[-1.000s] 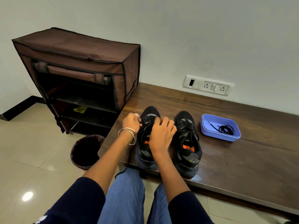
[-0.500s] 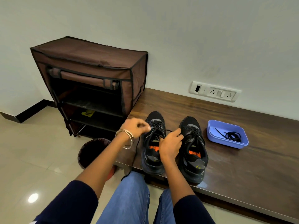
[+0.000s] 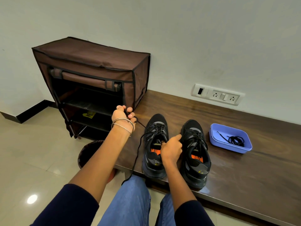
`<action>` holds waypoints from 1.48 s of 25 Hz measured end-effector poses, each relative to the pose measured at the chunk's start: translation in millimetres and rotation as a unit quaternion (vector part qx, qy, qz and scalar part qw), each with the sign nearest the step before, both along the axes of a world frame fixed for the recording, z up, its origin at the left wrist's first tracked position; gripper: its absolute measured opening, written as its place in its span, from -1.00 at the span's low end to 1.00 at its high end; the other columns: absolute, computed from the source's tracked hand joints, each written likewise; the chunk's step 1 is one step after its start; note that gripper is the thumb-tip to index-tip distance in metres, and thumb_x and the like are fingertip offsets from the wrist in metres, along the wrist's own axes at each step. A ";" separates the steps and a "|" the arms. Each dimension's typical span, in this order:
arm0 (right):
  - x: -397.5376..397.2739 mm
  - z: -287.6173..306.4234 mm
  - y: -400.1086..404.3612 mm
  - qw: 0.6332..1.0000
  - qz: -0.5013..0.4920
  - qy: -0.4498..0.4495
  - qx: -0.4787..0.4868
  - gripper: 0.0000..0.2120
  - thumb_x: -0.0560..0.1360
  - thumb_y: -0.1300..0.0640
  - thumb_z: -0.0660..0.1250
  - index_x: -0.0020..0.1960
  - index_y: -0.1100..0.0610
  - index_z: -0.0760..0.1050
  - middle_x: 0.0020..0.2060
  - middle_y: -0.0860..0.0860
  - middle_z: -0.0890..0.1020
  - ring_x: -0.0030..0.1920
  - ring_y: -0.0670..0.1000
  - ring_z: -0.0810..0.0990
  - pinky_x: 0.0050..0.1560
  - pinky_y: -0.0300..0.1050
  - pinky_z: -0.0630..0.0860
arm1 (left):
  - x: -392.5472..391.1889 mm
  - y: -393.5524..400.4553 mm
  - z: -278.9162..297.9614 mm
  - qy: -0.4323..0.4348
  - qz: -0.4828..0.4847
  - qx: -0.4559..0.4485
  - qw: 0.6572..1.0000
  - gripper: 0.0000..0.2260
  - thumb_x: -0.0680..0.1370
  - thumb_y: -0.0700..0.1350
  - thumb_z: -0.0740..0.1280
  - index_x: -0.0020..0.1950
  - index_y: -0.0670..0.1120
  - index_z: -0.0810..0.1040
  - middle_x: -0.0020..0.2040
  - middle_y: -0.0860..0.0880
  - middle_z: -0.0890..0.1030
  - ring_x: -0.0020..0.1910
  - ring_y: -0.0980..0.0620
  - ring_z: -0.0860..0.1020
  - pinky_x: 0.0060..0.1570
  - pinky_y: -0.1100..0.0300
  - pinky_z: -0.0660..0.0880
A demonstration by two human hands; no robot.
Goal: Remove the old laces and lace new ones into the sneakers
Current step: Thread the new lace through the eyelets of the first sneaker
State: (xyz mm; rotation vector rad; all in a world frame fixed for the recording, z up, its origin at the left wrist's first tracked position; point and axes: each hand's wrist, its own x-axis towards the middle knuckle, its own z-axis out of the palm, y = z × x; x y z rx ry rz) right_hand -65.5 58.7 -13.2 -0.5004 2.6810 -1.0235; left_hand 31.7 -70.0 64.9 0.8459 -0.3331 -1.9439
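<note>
Two black sneakers stand side by side on the dark wooden bench (image 3: 244, 168), toes toward the wall. My left hand (image 3: 123, 114) is raised left of the left sneaker (image 3: 155, 132) and grips its black lace (image 3: 138, 150), which runs from the eyelets up into my fist and also trails down over the bench edge toward my knee. My right hand (image 3: 171, 146) grips the left sneaker at its collar, between the two shoes. The right sneaker (image 3: 194, 150) is still laced. A purple tray (image 3: 216, 141) to the right holds a coiled black lace (image 3: 235, 140).
A brown fabric shoe rack (image 3: 91, 75) stands on the floor left of the bench. A dark waste bin (image 3: 88, 152) sits below the bench's left end. A switch and socket panel (image 3: 218, 94) is on the wall. My jeans-clad knees are at the bench's front edge.
My left hand has pulled up and to the left, drawing the lace out of the left sneaker's upper eyelets. My right hand moved from the laces to the shoe's collar.
</note>
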 end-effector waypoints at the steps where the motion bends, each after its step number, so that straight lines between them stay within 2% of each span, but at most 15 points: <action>1: 0.1 1.7 -0.5 1.000 0.004 0.002 0.005 -0.44 0.50 0.21 0.38 0.38 0.28 0.18 0.11 0.26 0.57 0.10 0.26 0.59 -0.02 0.07 0.54 | -0.1 2.8 1.0 0.001 0.000 -0.008 1.000 -0.68 0.67 -0.05 0.02 -0.29 -0.01 0.28 -0.50 0.04 0.35 -0.69 0.11 0.18 -0.63 0.42 0.01; 4: 1.3 5.0 -1.9 1.000 0.012 -0.001 0.029 -0.59 0.54 0.21 0.32 0.30 0.26 0.26 0.13 0.23 0.56 0.12 0.25 0.57 -0.03 0.06 0.53 | -0.6 -3.4 -13.2 -0.128 0.015 -0.030 0.991 -0.68 0.61 -0.02 0.14 -0.33 -0.06 0.32 -0.53 0.02 0.29 -0.65 -0.02 0.23 -0.58 0.37 0.05; 7: 1.0 5.3 -0.3 0.999 0.017 0.007 0.042 -0.72 0.56 0.21 0.28 0.22 0.23 0.32 0.13 0.21 0.55 0.13 0.24 0.56 -0.03 0.07 0.51 | 7.4 -3.2 -33.1 -0.409 -0.048 -0.075 0.908 -0.78 0.52 -0.06 0.26 -0.12 -0.23 0.52 -0.44 -0.07 0.44 -0.56 -0.13 0.46 -0.54 0.29 0.24; 10: 1.3 5.1 -1.4 0.999 0.022 0.014 0.044 -0.78 0.58 0.22 0.24 0.20 0.23 0.35 0.12 0.20 0.56 0.13 0.24 0.56 -0.06 0.05 0.49 | 20.0 18.5 -58.1 -0.468 -0.194 -0.037 0.861 -0.74 0.58 -0.06 0.28 0.15 -0.20 0.40 -0.12 -0.17 0.57 -0.60 -0.01 0.55 -0.61 0.29 0.39; 13: 1.1 5.0 -1.4 0.998 0.030 0.025 0.056 -0.78 0.58 0.22 0.24 0.20 0.23 0.37 0.13 0.19 0.56 0.13 0.23 0.56 -0.05 0.06 0.50 | 24.3 31.3 -82.1 -0.538 -0.230 -0.075 0.807 -0.61 0.55 -0.05 0.34 0.28 -0.16 0.31 -0.05 -0.19 0.53 -0.35 -0.18 0.65 -0.28 -0.02 0.63; 15: 0.8 5.0 -1.5 0.997 0.036 0.028 0.062 -0.80 0.58 0.22 0.23 0.19 0.23 0.38 0.13 0.19 0.56 0.12 0.23 0.57 -0.06 0.05 0.50 | 19.3 33.9 -89.1 -0.575 -0.247 -0.138 0.767 -0.55 0.50 -0.05 0.41 0.33 0.01 0.33 0.06 -0.19 0.50 -0.27 -0.14 0.62 -0.32 0.01 0.63; 18: 0.4 3.0 -2.5 0.996 0.041 0.031 0.068 -0.80 0.58 0.22 0.23 0.20 0.23 0.40 0.13 0.18 0.56 0.12 0.23 0.57 -0.06 0.05 0.51 | 9.1 31.8 -92.5 -0.699 -0.314 -0.263 0.587 -0.52 0.48 0.10 0.40 0.37 0.27 0.37 0.26 -0.13 0.47 0.03 -0.17 0.59 -0.05 0.01 0.61; 20: 0.4 2.4 -2.5 0.995 0.043 0.037 0.076 -0.80 0.58 0.21 0.23 0.20 0.22 0.41 0.13 0.17 0.56 0.12 0.22 0.57 -0.06 0.04 0.51 | 5.2 27.3 -94.1 -0.724 -0.303 -0.302 0.541 -0.66 0.47 0.13 0.39 0.24 0.21 0.53 0.32 -0.12 0.37 0.18 -0.18 0.49 0.15 0.00 0.51; 22: -0.9 2.4 -2.6 0.995 0.041 0.042 0.077 -0.80 0.58 0.21 0.23 0.19 0.21 0.41 0.13 0.17 0.56 0.12 0.22 0.57 -0.06 0.04 0.51 | 6.5 27.6 -89.4 -0.722 -0.249 -0.313 0.565 -0.82 0.44 0.11 0.44 -0.01 0.11 0.64 0.26 -0.08 0.33 0.24 -0.16 0.36 0.19 -0.03 0.42; 26: 0.5 3.7 -2.8 0.994 0.039 0.039 0.091 -0.79 0.58 0.19 0.23 0.20 0.20 0.42 0.14 0.15 0.56 0.14 0.22 0.56 0.07 0.13 0.48 | 15.8 21.5 -64.0 -0.746 -0.167 -0.328 0.555 -0.85 0.41 0.12 0.41 -0.20 0.06 0.63 0.08 0.08 0.34 0.23 -0.04 0.26 0.26 -0.12 0.18; 28: -2.4 6.9 -2.0 0.991 0.051 0.037 0.117 -0.72 0.56 0.15 0.29 0.25 0.16 0.40 0.19 0.13 0.53 0.21 0.21 0.51 0.21 0.24 0.35 | 22.7 12.0 -37.6 -0.651 -0.201 -0.320 0.659 -0.82 0.45 0.03 0.39 -0.29 -0.03 0.61 -0.12 0.07 0.49 0.04 -0.01 0.40 0.15 0.01 0.37; 30: -9.3 17.6 0.7 0.990 0.091 0.032 0.107 -0.60 0.51 0.10 0.37 0.31 0.11 0.39 0.27 0.12 0.44 0.31 0.22 0.39 0.27 0.28 0.27 | 28.0 10.6 -5.8 -0.488 -0.272 -0.282 0.780 -0.83 0.51 -0.14 0.38 -0.28 -0.15 0.58 -0.36 -0.03 0.59 -0.28 -0.04 0.55 -0.26 0.20 0.50; 33: -17.2 45.7 5.4 0.984 0.152 0.022 -0.088 -0.67 0.49 0.12 0.41 0.25 0.07 0.52 0.17 0.05 0.56 0.22 0.10 0.51 0.27 0.18 0.43 | 27.3 20.3 29.6 -0.391 -0.285 -0.236 0.843 -0.89 0.54 -0.18 0.36 -0.11 -0.22 0.61 -0.35 -0.08 0.61 -0.47 0.05 0.54 -0.38 0.23 0.48; 35: -8.9 66.2 8.0 0.945 0.199 -0.068 -0.252 -0.82 0.53 0.10 0.38 0.10 0.11 0.63 -0.02 0.01 0.68 0.04 -0.02 0.63 0.17 0.07 0.54 | 17.8 32.1 43.0 -0.313 -0.270 -0.216 0.885 -0.91 0.56 -0.19 0.33 -0.01 -0.17 0.61 -0.28 -0.06 0.64 -0.38 0.07 0.58 -0.26 0.19 0.50; 37: 6.4 83.3 9.1 0.888 0.278 -0.189 -0.314 -0.80 0.59 0.09 0.30 0.08 0.17 0.62 -0.05 0.03 0.70 0.02 -0.04 0.64 0.09 -0.11 0.56 | 8.6 42.4 49.9 -0.195 -0.271 -0.178 0.926 -0.84 0.59 -0.23 0.26 0.10 -0.08 0.58 -0.13 -0.07 0.67 -0.20 0.02 0.63 -0.08 0.12 0.54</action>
